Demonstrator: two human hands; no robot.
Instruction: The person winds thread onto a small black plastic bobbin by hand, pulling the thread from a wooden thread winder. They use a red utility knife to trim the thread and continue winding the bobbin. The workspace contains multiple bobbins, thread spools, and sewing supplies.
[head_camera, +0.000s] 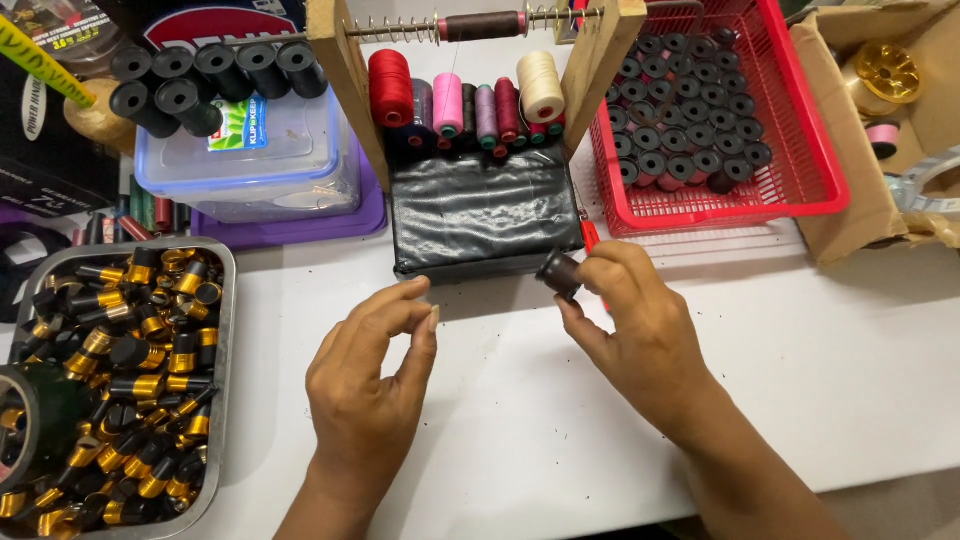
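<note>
My right hand (628, 320) holds a small dark thread-wound bobbin (560, 273) between thumb and fingertips, just in front of a black wrapped block (480, 210). My left hand (375, 375) hovers over the white table with thumb and forefinger pinched together; whether anything thin is between them I cannot tell. Behind the block stands a wooden frame (345, 70) with a metal rod, a dark spool on the rod (483, 25), and a row of coloured thread cones (470, 100) beneath it.
A metal tray (228, 300) of several black-and-gold caps sits at the left. A clear plastic box (250, 150) carries black tubes (200, 80). A red basket (800, 130) of wound bobbins stands at the right, beside a cardboard box (850, 150).
</note>
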